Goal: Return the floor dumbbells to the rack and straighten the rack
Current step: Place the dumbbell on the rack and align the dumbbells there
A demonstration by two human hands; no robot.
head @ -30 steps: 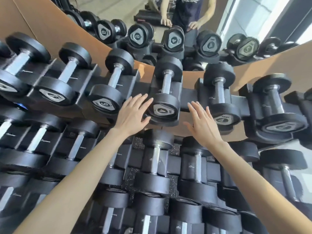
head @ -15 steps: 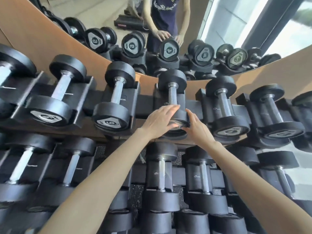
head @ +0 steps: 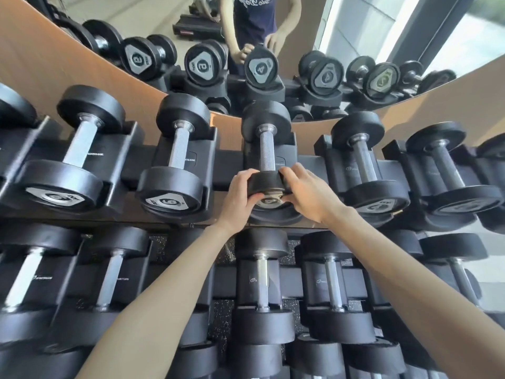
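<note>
Head cam: left hand (head: pixel 240 192) is clamped on the left side of the near head of a dumbbell (head: pixel 267 153). Its fingers are curled over the rim and its thumb is tucked onto the end face. Right hand (head: pixel 308 194) is set the same way on the right side, with fingers hooked over the rim and thumb pressed by the silver end plate. So that head is gripped from both sides. Both forearms are stretched up and forward from the bottom corners, and the wrists are kept roughly level.

The dumbbell is sat in its cradle on the top row of the rack (head: pixel 226 166), with the handle pointed away and the far head up by the wooden panel (head: pixel 226 127). It's flanked by the 5 dumbbell (head: pixel 177 157) on the left and the next dumbbell (head: pixel 364 165) on the right. Whether the near end is raised off the cradle can't be told.

Half a second ago the left hand was laid flat over that head with straight fingers, and the right was only placed against its side. A second ago it wasn't touched at all, and both hands were held open in front of the rack.
</note>
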